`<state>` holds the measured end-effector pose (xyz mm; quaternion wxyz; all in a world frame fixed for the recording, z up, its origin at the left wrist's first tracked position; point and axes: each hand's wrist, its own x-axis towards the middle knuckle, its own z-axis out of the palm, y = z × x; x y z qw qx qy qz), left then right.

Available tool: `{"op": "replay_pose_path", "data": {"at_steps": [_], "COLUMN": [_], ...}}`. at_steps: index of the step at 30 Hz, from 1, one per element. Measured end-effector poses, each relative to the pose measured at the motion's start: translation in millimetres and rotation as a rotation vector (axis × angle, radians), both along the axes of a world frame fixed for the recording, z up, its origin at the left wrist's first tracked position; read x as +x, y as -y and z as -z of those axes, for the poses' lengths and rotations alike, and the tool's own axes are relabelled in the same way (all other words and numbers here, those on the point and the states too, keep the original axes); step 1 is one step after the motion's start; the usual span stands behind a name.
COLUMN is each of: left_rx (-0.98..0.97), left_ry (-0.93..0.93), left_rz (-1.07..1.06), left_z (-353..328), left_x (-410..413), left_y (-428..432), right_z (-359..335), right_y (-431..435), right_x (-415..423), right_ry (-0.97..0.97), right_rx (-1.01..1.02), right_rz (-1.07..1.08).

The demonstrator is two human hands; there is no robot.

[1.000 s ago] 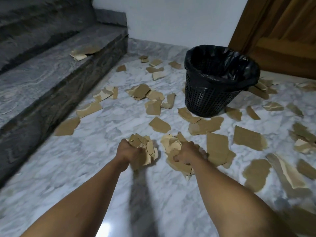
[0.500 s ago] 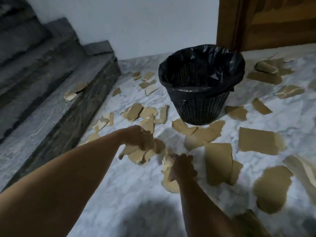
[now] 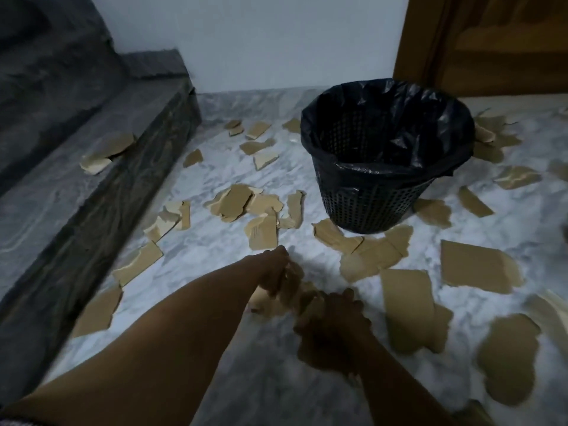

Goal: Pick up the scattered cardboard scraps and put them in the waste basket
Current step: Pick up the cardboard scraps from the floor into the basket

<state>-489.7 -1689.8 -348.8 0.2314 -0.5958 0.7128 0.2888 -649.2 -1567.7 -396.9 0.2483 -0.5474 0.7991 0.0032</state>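
Torn brown cardboard scraps (image 3: 405, 305) lie scattered over the white marble floor. A black mesh waste basket (image 3: 378, 198) with a black bag liner stands upright at upper right; its inside looks dark. My left hand (image 3: 273, 272) grips a bundle of scraps (image 3: 292, 290) low over the floor, below and left of the basket. My right hand (image 3: 332, 330) is close beside it, fingers curled around more scraps that it mostly hides. Both hands are dim and a little blurred.
Dark stone steps (image 3: 76, 186) rise along the left, with a scrap (image 3: 107, 152) on the lowest tread. A wooden door (image 3: 491, 41) and a white wall stand behind the basket. More scraps ring the basket on every side.
The view has swung closer toward the basket. Both hands, still holding their scraps, have drawn together and lifted a little from the floor.
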Motion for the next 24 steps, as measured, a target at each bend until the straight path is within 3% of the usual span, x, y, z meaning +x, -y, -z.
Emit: {"op": "replay_pose_path", "data": {"at_steps": [4, 9, 11, 14, 17, 21, 24], "left_rx": [-0.068, -0.095, -0.102, -0.160, -0.294, -0.448, -0.411], "left_ry": [0.048, -0.038, -0.081, -0.179, -0.297, -0.764, -1.148], "left_rz": [0.116, 0.012, -0.045, -0.144, -0.192, -0.464, -0.587], "left_z": [-11, -4, -8, -47, -111, -206, -264], "left_x": [8, 36, 47, 57, 64, 63, 39], "left_y": [-18, -35, -36, -22, 17, 64, 73], "right_z": [-16, -64, -82, -129, -182, -257, -303], "right_y": [6, -3, 3, 26, 54, 84, 104], "right_x": [-5, 14, 16, 15, 20, 19, 2], "right_ry": [0.190, 0.141, 0.210, 0.386, 0.493, 0.627, 0.692], "right_rx": [0.121, 0.123, 0.120, -0.072, -0.406, -0.753, -0.933], "right_rz": [0.006, 0.004, -0.015, 0.025, 0.081, 0.207, 0.463]}}
